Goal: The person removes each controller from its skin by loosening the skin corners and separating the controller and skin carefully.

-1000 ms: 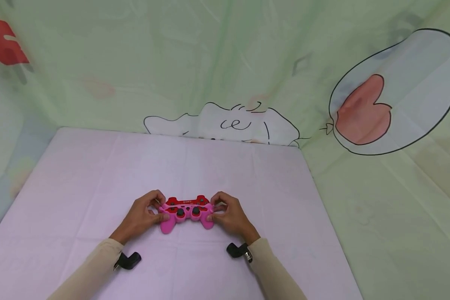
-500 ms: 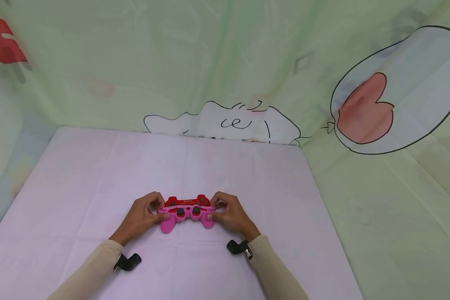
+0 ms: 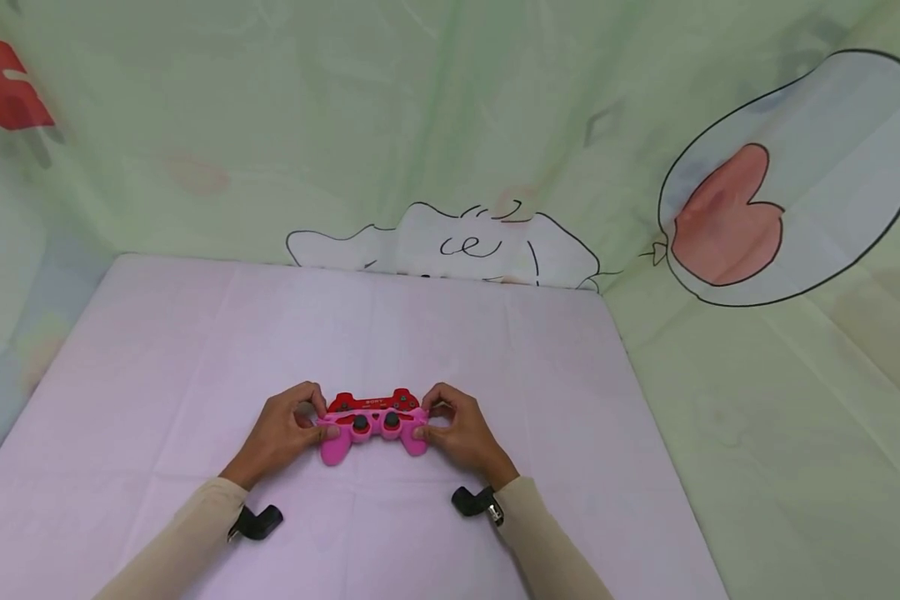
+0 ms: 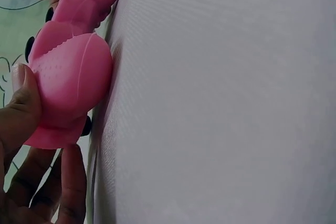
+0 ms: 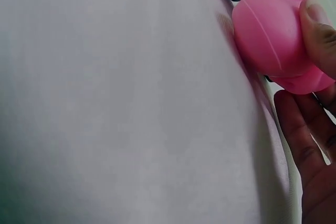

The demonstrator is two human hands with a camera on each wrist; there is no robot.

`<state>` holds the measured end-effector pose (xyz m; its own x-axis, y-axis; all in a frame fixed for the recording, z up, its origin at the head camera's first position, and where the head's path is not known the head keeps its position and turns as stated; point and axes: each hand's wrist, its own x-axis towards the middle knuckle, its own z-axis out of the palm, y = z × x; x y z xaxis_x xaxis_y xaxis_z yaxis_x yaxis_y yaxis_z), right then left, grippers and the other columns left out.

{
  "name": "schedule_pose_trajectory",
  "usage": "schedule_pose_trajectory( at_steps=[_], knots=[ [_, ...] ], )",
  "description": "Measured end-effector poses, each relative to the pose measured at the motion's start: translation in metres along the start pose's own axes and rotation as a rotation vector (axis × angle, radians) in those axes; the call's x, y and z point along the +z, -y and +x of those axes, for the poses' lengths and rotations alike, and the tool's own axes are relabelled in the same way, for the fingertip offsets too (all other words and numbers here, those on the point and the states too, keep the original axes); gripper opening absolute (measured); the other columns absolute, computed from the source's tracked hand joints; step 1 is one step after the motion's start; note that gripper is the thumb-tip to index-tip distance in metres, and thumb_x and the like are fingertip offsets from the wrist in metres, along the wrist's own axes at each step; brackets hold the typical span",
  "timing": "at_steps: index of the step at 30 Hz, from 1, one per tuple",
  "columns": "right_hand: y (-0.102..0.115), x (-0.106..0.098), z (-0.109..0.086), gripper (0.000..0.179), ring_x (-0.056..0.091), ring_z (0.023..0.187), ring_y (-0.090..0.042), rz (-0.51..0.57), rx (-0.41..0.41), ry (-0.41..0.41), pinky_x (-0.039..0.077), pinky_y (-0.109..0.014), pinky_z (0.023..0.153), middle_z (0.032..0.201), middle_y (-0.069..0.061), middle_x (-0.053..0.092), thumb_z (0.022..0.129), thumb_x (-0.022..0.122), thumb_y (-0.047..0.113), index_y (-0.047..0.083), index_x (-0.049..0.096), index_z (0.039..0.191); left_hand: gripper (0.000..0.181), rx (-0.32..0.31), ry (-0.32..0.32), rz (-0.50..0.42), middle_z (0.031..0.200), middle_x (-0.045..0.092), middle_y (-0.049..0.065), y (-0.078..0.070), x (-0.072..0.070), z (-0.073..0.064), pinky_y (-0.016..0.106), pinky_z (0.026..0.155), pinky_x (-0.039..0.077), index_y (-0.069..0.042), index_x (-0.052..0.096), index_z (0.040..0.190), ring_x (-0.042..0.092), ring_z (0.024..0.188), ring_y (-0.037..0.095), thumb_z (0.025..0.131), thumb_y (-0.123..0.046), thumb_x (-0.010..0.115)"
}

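A red game controller (image 3: 373,403) with dark thumbsticks lies low over the middle of the table, its handles toward the person. A pink rubbery cover (image 3: 336,451) wraps the handles and the lower part around the thumbsticks, while the red upper edge with its buttons shows bare. My left hand (image 3: 279,429) pinches the cover's left side, thumb on the near face and fingers at the far edge. On the opposite side my right hand (image 3: 465,429) pinches it the same way. From both wrists, the cover's rounded handle ends (image 4: 79,72) appear close to the cloth.
A pale pinkish cloth (image 3: 195,375) covers the table. Light green printed curtains (image 3: 307,125) stand behind and beside it, with a balloon drawing (image 3: 810,183) on the right. Black wrist cameras (image 3: 258,523) jut inward from both sleeves.
Both hands stay in nearly the same place on the cover. My left fingertips have shifted slightly left, and a little more red shows at the controller's upper left.
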<state>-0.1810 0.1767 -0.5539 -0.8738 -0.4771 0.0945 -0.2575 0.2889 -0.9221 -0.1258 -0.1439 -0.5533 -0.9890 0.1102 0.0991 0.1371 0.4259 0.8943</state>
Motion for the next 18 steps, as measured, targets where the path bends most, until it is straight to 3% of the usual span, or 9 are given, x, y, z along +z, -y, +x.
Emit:
schedule_pose_trajectory(
  at_steps=[7,9,14,18],
  knots=[
    [0.0009,0.0005,0.0027,0.030,0.067,0.098,-0.014,-0.026,0.010,0.023,0.058,-0.039,0.096,0.098,-0.006,0.068,0.082,0.090,0.003,0.014,0.067,0.097,0.036,-0.014,0.001,-0.001,0.090,0.063,-0.002,0.0015,0.0011,-0.0010,0.024,0.064,0.044,-0.021,0.061,0.087,0.053,0.074,0.014,0.078,-0.016,0.095],
    [0.0013,-0.0001,0.0029,0.029,0.066,0.096,-0.017,-0.039,-0.001,0.025,0.057,-0.040,0.093,0.095,0.000,0.067,0.082,0.090,0.004,0.016,0.067,0.095,0.035,0.002,-0.005,-0.005,0.088,0.063,-0.003,0.0019,0.0013,-0.0009,0.024,0.064,0.042,-0.021,0.061,0.086,0.053,0.076,0.015,0.078,-0.017,0.096],
    [0.0011,-0.0008,0.0016,0.027,0.062,0.088,-0.016,-0.049,-0.051,0.011,0.056,-0.038,0.088,0.088,-0.002,0.065,0.083,0.090,0.006,0.015,0.066,0.091,0.034,0.046,-0.008,0.013,0.087,0.063,-0.005,-0.0002,0.0029,-0.0007,0.023,0.067,0.046,-0.022,0.062,0.086,0.058,0.085,0.015,0.080,-0.012,0.094],
    [0.0030,-0.0008,-0.0008,0.030,0.064,0.092,-0.015,-0.098,-0.071,-0.012,0.058,-0.036,0.092,0.094,0.000,0.066,0.083,0.090,0.007,0.016,0.065,0.096,0.034,0.063,-0.005,0.049,0.091,0.062,-0.005,-0.0026,0.0046,-0.0009,0.023,0.069,0.049,-0.021,0.061,0.091,0.059,0.093,0.016,0.082,-0.010,0.092]
  ],
)
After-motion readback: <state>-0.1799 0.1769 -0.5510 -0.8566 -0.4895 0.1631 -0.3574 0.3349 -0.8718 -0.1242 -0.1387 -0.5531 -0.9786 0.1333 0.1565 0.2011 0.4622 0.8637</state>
